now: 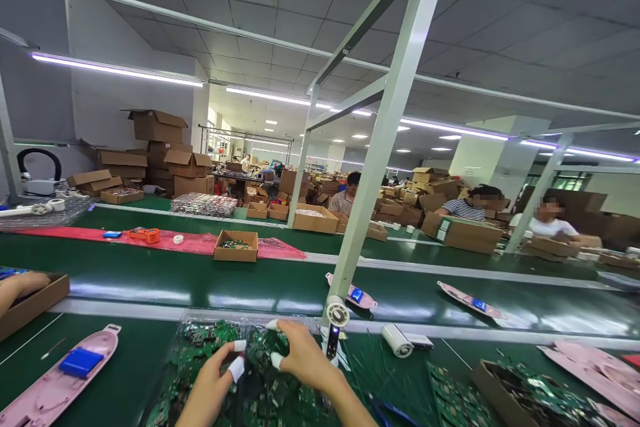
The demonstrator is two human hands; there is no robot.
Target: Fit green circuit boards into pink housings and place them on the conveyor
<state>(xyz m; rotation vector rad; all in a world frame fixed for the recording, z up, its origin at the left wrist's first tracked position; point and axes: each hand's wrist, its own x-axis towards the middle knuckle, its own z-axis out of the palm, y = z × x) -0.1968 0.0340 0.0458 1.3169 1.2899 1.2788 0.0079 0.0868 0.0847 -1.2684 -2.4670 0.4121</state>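
Pinching a circuit board (261,351) between their tips, right fingers (277,361) face parted left fingers (237,368).

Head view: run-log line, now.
left hand: open beside circuit board | right hand: at same board | tray: green boards | pink shell: left of tray, blue pack inside

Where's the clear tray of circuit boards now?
Head view, bottom center: the clear tray sits beneath both hands, right of the lower-left pink shell.

L hand (214,373) nr R hand (303,355), both part-curled.
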